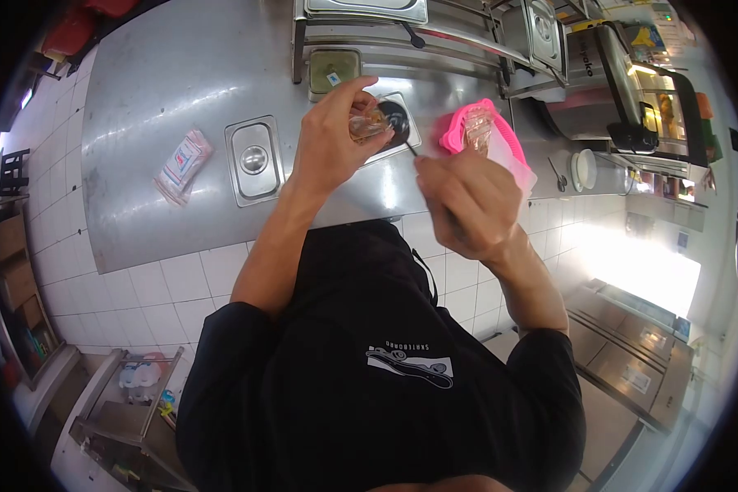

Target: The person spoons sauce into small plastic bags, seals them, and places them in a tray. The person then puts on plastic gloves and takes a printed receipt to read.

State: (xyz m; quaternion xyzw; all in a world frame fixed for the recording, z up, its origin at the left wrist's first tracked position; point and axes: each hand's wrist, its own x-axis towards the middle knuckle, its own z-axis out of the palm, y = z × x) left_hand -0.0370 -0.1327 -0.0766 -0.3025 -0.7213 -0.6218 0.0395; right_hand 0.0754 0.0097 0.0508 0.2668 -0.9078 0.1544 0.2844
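My left hand (336,131) holds a small clear plastic bag (367,123) with its fingers curled round it, above the steel counter. In my right hand (471,197) is the handle of a dark ladle (395,121), whose round bowl is right beside the bag's opening. Behind them a steel container (414,111) is partly hidden by the ladle and my left hand. To the right, a pink basket (508,135) holds clear plastic packets (478,131). What the bag contains is too small to make out.
A steel lid (254,160) and a pink-and-white packet (184,166) lie on the counter (139,98) at left. A green-filled container (334,70) sits at the back below a steel rack (459,51). Scissors (558,175) and white bowls (584,170) are at right.
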